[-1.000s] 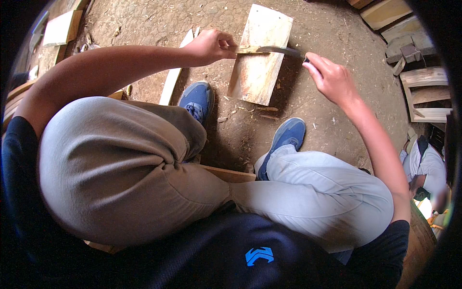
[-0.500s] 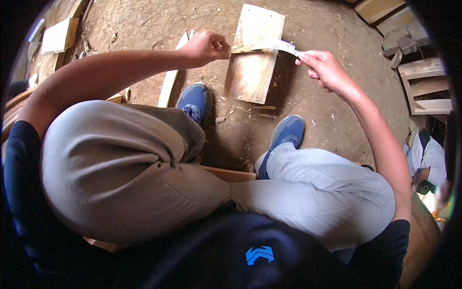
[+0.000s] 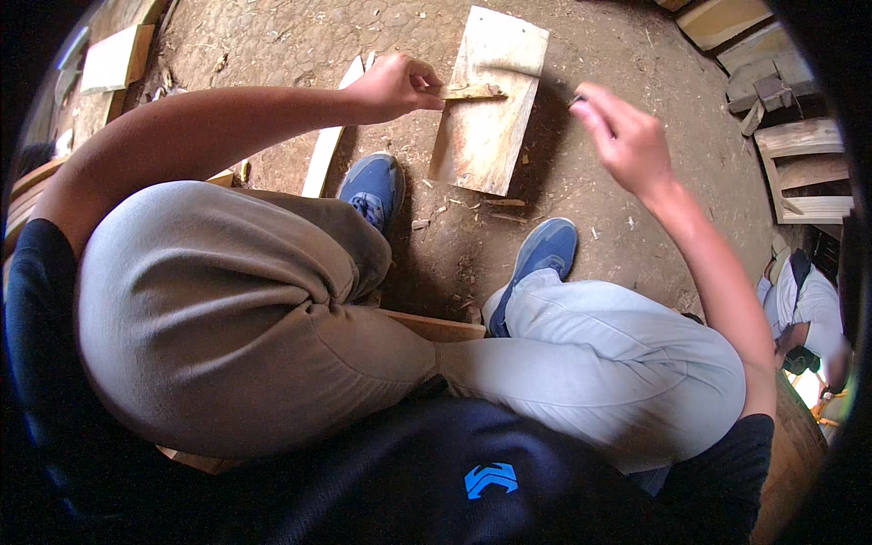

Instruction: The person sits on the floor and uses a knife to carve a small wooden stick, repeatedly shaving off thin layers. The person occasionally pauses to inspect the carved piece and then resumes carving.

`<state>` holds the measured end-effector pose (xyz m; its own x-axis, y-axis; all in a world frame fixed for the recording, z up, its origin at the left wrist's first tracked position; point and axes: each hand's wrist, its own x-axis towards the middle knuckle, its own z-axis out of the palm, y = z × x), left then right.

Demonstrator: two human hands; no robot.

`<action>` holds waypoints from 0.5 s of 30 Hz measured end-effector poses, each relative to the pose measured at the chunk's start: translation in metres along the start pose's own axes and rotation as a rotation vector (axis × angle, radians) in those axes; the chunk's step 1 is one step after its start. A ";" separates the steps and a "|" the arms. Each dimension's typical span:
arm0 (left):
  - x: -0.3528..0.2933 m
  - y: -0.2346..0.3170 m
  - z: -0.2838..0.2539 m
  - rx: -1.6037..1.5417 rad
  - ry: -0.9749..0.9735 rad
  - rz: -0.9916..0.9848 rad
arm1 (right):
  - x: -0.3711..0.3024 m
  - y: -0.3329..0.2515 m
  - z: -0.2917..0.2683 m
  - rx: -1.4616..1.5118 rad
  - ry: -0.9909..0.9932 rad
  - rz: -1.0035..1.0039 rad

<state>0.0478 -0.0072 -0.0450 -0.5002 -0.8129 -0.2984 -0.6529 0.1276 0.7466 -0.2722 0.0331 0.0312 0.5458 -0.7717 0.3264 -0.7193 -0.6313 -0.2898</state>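
At nine o'clock of the board (image 3: 480, 150), my left hand (image 3: 392, 89) pinched a stick (image 3: 468, 92), tip now uncovered; at three, my right hand (image 3: 627, 141) gripped a tool (image 3: 577, 99), blade no longer visible.

1. A bare brown earth floor (image 3: 590, 36) fills most of my view, cracked toward the top and sprinkled with small wood chips (image 3: 420, 223).
2. Along my left edge I see a pale wooden block (image 3: 113, 59) and, lower down, stacked planks (image 3: 36, 184).
3. At upper right I make out thick boards (image 3: 731, 32); below them sits a slatted wooden frame (image 3: 799, 139).
4. Low on the right rim I get a bright white patch of light (image 3: 807, 389), while shadow darkens the floor near my centre.
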 end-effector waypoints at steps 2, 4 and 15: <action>0.002 -0.004 0.001 0.011 0.004 0.036 | -0.009 -0.005 0.003 -0.124 -0.170 0.031; 0.001 -0.008 0.003 0.031 0.013 0.026 | -0.013 -0.009 0.008 -0.113 -0.143 0.047; 0.004 -0.016 0.005 0.029 0.005 0.011 | 0.015 -0.005 -0.008 0.808 -0.709 1.151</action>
<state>0.0529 -0.0097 -0.0611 -0.5044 -0.8141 -0.2877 -0.6639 0.1526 0.7321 -0.2636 0.0249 0.0448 0.1385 -0.5785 -0.8038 -0.5902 0.6035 -0.5361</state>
